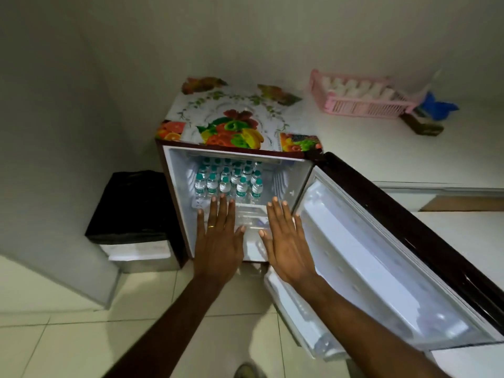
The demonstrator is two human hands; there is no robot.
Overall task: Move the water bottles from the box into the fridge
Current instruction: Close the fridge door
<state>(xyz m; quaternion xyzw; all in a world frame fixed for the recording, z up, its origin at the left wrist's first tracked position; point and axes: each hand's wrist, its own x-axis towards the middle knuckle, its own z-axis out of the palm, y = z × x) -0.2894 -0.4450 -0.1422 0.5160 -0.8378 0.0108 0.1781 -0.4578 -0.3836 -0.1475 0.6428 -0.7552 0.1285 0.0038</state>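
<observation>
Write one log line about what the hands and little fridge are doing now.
left hand: open, empty | right hand: open, empty | small dark-sided fridge: door open | clear green-capped water bottles: upright in rows on shelf

We see the fridge (174, 186) standing open, its door (381, 255) swung wide to the right, so the front is clear for our hands (218, 241). Water bottles (229, 178) fill the shelf from the back to near its front edge. A black bin (131, 205) stands just left of the fridge.
</observation>
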